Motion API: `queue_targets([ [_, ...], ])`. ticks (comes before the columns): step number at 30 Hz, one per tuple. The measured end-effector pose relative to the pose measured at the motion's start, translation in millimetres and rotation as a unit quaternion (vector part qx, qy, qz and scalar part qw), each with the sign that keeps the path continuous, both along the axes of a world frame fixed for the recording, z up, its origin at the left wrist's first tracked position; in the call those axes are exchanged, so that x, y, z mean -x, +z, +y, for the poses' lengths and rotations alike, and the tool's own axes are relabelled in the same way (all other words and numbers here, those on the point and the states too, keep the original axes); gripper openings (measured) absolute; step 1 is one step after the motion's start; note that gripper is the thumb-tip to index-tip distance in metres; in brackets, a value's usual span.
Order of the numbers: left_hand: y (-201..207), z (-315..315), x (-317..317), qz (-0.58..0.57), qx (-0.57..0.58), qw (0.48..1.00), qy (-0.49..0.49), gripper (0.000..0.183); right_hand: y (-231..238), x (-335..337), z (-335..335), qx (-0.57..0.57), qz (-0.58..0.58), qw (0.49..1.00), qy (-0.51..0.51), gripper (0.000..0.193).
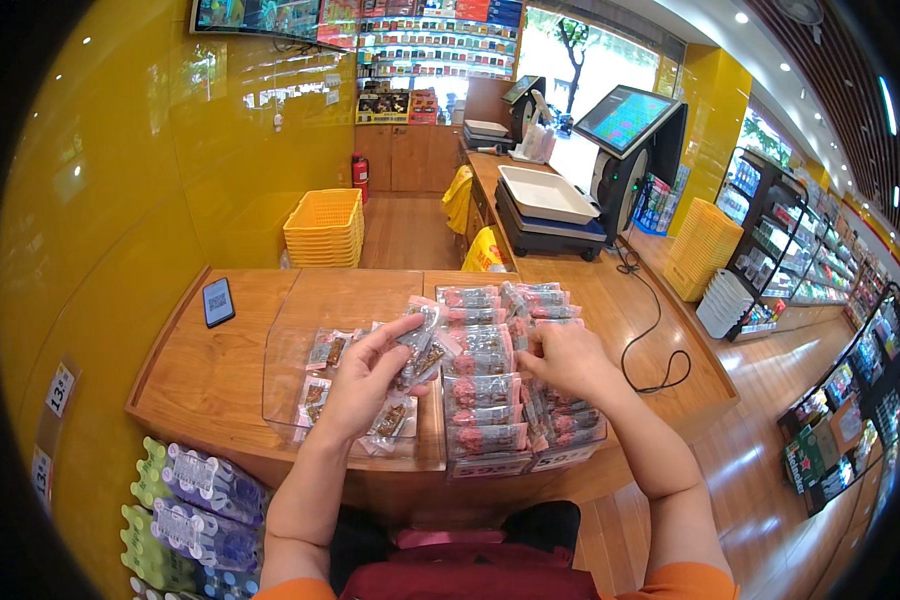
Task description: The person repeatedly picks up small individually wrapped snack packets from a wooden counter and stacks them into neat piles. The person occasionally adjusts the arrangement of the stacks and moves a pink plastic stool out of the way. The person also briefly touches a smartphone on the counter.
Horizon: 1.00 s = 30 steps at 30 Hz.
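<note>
My left hand (366, 374) is closed around a few small clear-and-pink snack packets (422, 338), held above a clear plastic bin (282, 372). Several loose packets with dark brown contents (315, 393) lie in that bin. To its right, pink-and-clear snack packets (482, 388) stand packed in neat rows in a second display bin. Over the right-hand row, my right hand (574, 364) has thumb and fingers pinched together at a packet's edge. Its fingertips are partly hidden among the packets.
A phone (218, 302) lies on the wooden counter (195, 365) at left. Behind stand yellow baskets (324, 228), a scale with a white tray (548, 193) and a tilted screen (627, 120). A black cable (658, 330) loops across the counter's right side. Shrink-wrapped bottles (210, 510) are stacked below left.
</note>
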<state>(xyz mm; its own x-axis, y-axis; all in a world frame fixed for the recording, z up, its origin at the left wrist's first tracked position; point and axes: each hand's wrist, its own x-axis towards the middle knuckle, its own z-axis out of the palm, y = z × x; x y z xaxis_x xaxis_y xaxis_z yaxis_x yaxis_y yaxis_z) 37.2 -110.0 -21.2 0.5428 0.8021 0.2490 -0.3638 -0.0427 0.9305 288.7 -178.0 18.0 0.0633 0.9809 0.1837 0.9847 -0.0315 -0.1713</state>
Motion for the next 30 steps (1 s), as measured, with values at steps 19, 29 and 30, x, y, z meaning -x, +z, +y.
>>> queue_targets([
  [19, 4.0, -15.2, -6.9, 0.024, -0.032, 0.996, -0.075, 0.06, 4.8, 20.5, -8.3, -0.066, 0.377, 0.882, 0.276, 0.046],
  [29, -4.1, -19.3, -15.7, -0.078, 0.065, 0.991, -0.091, 0.045, 4.4, 19.0, -1.2, 0.023, 0.552, 0.817, 0.165, 0.028],
  [30, -6.5, -17.6, -15.1, -0.081, 0.052, 0.992, -0.082, 0.045, 4.0, 18.3, -1.2, 0.024, 0.551, 0.819, 0.162, 0.028],
])
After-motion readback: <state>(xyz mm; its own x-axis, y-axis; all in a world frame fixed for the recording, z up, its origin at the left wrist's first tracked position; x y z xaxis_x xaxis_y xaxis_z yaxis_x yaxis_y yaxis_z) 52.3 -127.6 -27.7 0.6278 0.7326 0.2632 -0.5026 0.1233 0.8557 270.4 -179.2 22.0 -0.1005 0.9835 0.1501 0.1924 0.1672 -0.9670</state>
